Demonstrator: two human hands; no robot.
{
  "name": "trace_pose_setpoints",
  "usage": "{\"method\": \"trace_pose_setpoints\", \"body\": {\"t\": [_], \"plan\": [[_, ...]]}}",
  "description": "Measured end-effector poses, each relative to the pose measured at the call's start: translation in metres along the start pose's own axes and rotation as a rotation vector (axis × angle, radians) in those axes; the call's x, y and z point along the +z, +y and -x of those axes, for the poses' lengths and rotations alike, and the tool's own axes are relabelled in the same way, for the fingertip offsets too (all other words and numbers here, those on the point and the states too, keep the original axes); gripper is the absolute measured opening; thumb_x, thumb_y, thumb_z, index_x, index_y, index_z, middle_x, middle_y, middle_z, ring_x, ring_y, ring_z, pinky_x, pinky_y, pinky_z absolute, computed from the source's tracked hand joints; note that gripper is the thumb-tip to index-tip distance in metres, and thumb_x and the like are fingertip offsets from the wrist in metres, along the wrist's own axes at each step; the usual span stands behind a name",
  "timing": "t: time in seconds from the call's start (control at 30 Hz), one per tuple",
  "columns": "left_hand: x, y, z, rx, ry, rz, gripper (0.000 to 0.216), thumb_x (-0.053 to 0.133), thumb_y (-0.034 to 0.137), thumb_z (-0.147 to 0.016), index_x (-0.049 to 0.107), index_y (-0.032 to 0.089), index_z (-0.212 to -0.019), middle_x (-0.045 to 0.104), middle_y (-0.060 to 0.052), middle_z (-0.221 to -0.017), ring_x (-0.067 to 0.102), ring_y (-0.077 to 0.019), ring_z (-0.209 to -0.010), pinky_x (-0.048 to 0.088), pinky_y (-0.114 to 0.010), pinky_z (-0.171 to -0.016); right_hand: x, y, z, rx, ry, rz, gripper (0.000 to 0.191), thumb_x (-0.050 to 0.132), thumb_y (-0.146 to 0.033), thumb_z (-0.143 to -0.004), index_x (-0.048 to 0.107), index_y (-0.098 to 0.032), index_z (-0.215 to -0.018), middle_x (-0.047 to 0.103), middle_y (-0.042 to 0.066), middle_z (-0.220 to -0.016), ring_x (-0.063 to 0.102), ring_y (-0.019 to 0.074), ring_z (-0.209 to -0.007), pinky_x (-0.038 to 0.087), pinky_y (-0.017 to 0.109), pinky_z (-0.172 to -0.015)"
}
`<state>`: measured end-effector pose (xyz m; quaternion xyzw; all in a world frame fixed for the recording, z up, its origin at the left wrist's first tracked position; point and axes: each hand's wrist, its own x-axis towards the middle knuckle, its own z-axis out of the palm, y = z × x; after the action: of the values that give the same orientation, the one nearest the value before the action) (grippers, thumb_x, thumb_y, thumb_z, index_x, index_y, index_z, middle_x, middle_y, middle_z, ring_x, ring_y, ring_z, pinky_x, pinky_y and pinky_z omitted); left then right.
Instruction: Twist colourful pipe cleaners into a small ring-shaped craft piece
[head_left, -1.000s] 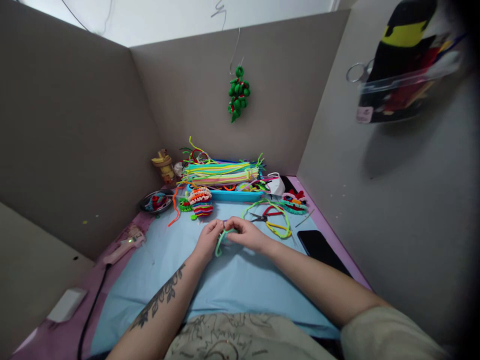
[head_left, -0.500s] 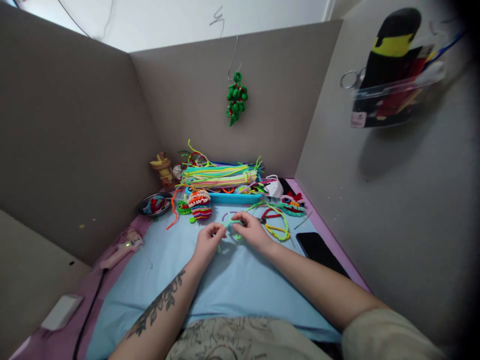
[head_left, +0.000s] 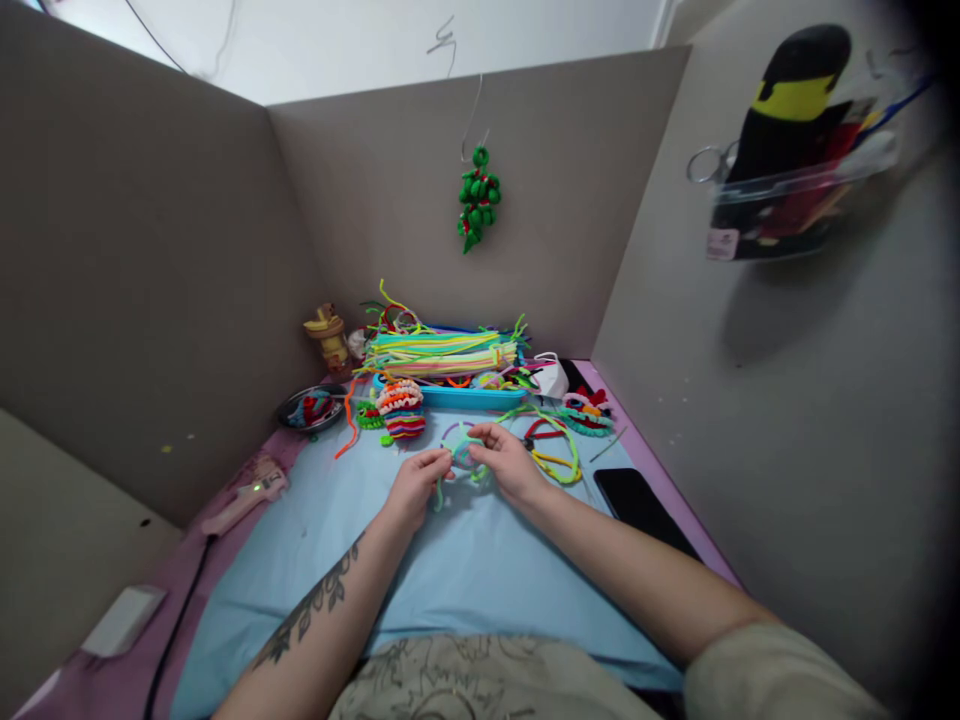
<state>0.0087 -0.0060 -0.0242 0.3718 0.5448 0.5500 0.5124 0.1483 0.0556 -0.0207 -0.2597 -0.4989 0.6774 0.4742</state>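
Both hands meet over the light blue cloth (head_left: 337, 540), pinching a mint-green pipe cleaner (head_left: 439, 496) between them. My left hand (head_left: 415, 486) is closed on it with thumb and forefinger, and one end hangs below the fingertips. A little to the right, my right hand (head_left: 508, 462) pinches another stretch of it, with pale green curls under the fingers. A purple loop (head_left: 450, 432) shows just behind the hands; whether it is joined to the green piece I cannot tell. Pliers with red and yellow handles (head_left: 555, 464) lie right of my right hand.
Bundled pipe cleaners (head_left: 442, 352) lie on a blue tray (head_left: 472, 398) at the back. A striped fuzzy piece (head_left: 403, 410) stands before it. At left are a bowl (head_left: 311, 408) and a glue gun (head_left: 247, 497); at right, a phone (head_left: 645, 510). Grey partitions (head_left: 390, 200) enclose the table.
My fingers have shifted slightly, and more of the mint-green pipe cleaner shows below my left fingertips and between the hands. The whole view has moved a little.
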Motion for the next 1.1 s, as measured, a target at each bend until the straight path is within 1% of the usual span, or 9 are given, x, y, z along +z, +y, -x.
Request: {"method": "trace_pose_setpoints", "body": {"t": [0.17, 0.27, 0.4, 0.5, 0.63, 0.73, 0.87, 1.0, 1.1], "plan": [[0.002, -0.001, 0.0, 0.104, 0.001, -0.019, 0.025, 0.067, 0.038, -0.063, 0.064, 0.013, -0.069, 0.055, 0.001, -0.054, 0.046, -0.0083, -0.051, 0.03, -0.019, -0.049, 0.0, 0.001, 0.002, 0.028, -0.004, -0.011, 0.027, 0.069, -0.021, -0.059, 0.056, -0.018, -0.083, 0.055, -0.003, -0.073, 0.051, 0.0096, -0.063, 0.038, 0.023, -0.06], [0.001, -0.003, -0.002, 0.135, 0.045, -0.048, 0.026, 0.065, 0.039, -0.065, 0.064, 0.014, -0.07, 0.055, 0.002, -0.054, 0.046, -0.0092, -0.051, 0.031, -0.02, -0.051, 0.0, 0.003, 0.001, 0.014, -0.012, 0.061, 0.027, 0.067, -0.023, -0.062, 0.056, -0.019, -0.086, 0.055, -0.002, -0.074, 0.051, 0.0104, -0.065, 0.038, 0.023, -0.061], [-0.004, -0.002, -0.005, 0.158, 0.124, -0.086, 0.026, 0.063, 0.04, -0.066, 0.063, 0.014, -0.072, 0.055, 0.002, -0.054, 0.045, -0.009, -0.051, 0.031, -0.02, -0.05, -0.009, 0.003, -0.004, -0.122, 0.076, 0.273, 0.021, 0.06, -0.028, -0.07, 0.055, -0.019, -0.088, 0.054, -0.001, -0.077, 0.051, 0.0129, -0.072, 0.04, 0.027, -0.068], [-0.007, 0.001, -0.006, 0.182, 0.103, -0.175, 0.024, 0.061, 0.037, -0.068, 0.063, 0.014, -0.07, 0.055, 0.002, -0.053, 0.045, -0.0094, -0.051, 0.031, -0.02, -0.051, -0.017, -0.002, -0.007, -0.25, 0.106, 0.52, 0.017, 0.054, -0.029, -0.076, 0.059, -0.019, -0.089, 0.055, 0.003, -0.087, 0.052, 0.0166, -0.083, 0.041, 0.031, -0.075], [-0.006, 0.001, -0.001, 0.283, 0.025, -0.375, 0.023, 0.056, 0.035, -0.073, 0.061, 0.014, -0.066, 0.055, 0.002, -0.055, 0.046, -0.0105, -0.052, 0.033, -0.021, -0.051, -0.018, -0.015, -0.004, -0.415, -0.036, 0.868, 0.012, 0.057, -0.025, -0.076, 0.066, -0.023, -0.082, 0.052, 0.006, -0.1, 0.046, 0.0211, -0.104, 0.034, 0.039, -0.092], [-0.003, -0.001, 0.004, 0.448, 0.025, -0.575, 0.023, 0.049, 0.033, -0.078, 0.061, 0.015, -0.069, 0.058, 0.0, -0.061, 0.049, -0.0123, -0.057, 0.036, -0.023, -0.056, -0.013, -0.022, 0.001, -0.497, -0.159, 1.041, 0.008, 0.061, -0.024, -0.072, 0.068, -0.024, -0.076, 0.047, 0.006, -0.117, 0.035, 0.0237, -0.116, 0.027, 0.043, -0.099], [-0.002, 0.0, 0.009, 0.656, 0.042, -0.814, 0.021, 0.045, 0.029, -0.083, 0.06, 0.017, -0.075, 0.061, -0.003, -0.072, 0.052, -0.0153, -0.069, 0.038, -0.026, -0.066, -0.011, -0.02, 0.003, -0.462, -0.219, 1.094, 0.004, 0.064, -0.024, -0.069, 0.068, -0.023, -0.071, 0.043, 0.005, -0.126, 0.025, 0.0251, -0.123, 0.022, 0.044, -0.103], [-0.003, 0.001, 0.009, 0.774, 0.026, -0.974, 0.018, 0.044, 0.025, -0.085, 0.059, 0.018, -0.078, 0.061, -0.004, -0.074, 0.051, -0.0167, -0.072, 0.038, -0.029, -0.069, -0.011, -0.013, 0.002, -0.364, -0.193, 1.046, 0.004, 0.065, -0.025, -0.068, 0.067, -0.022, -0.069, 0.046, 0.006, -0.124, 0.032, 0.024, -0.12, 0.025, 0.042, -0.101], [-0.003, 0.0, 0.008, 0.813, 0.027, -1.002, 0.016, 0.044, 0.024, -0.085, 0.058, 0.019, -0.079, 0.061, -0.004, -0.074, 0.052, -0.0171, -0.072, 0.039, -0.03, -0.07, -0.01, -0.011, 0.002, -0.347, -0.178, 0.996, 0.002, 0.065, -0.022, -0.068, 0.067, -0.021, -0.068, 0.049, 0.006, -0.12, 0.037, 0.022, -0.117, 0.026, 0.039, -0.1]]}}
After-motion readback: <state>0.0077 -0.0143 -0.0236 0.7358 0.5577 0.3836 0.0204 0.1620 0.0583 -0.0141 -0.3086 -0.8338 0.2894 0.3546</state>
